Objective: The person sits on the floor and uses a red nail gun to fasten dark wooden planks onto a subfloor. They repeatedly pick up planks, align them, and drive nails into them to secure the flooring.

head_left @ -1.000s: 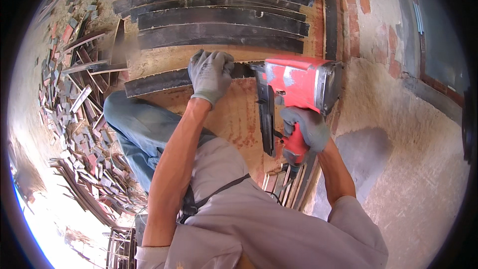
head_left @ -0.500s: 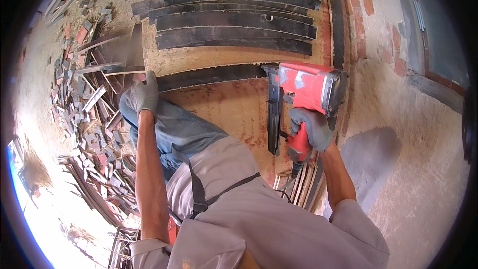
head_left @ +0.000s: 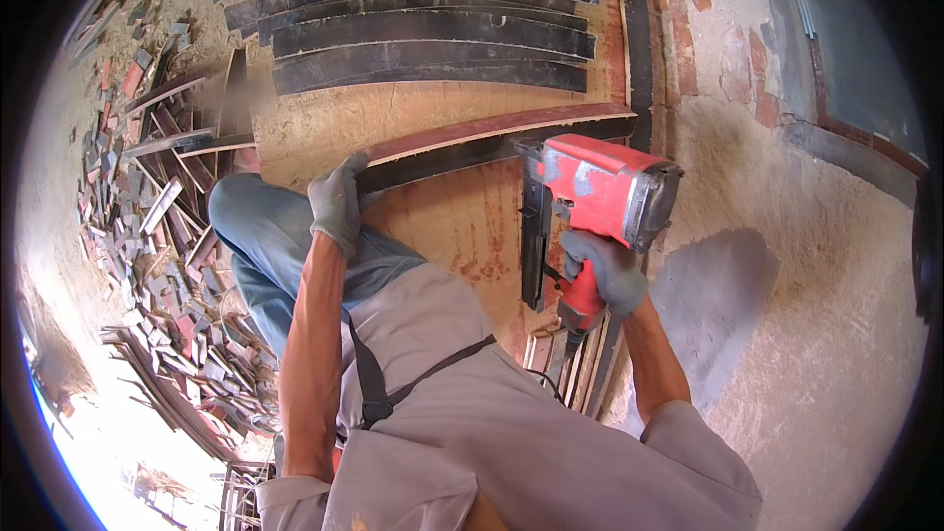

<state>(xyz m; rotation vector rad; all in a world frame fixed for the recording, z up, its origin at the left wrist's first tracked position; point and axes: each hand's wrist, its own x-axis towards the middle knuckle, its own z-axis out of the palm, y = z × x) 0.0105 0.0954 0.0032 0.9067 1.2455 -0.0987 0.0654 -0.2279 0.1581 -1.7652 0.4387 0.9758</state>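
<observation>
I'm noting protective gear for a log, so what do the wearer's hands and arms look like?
The left hand and right hand each wear a grey work glove ending at the wrist. Both forearms are bare. Loose, short grey-beige sleeves stop around the elbows.

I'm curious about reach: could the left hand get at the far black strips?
Probably, after releasing the near strip: only bare board lies between the left hand and the far strips.

Got a dusty tan floor [head_left: 59, 192] on the left, super bright glare [head_left: 123, 462] down in the lower left, and a patchy, beat-up surface [head_left: 826, 305] on the right with bare red brick [head_left: 682, 44] near a bluish-gray panel [head_left: 865, 59].
</observation>
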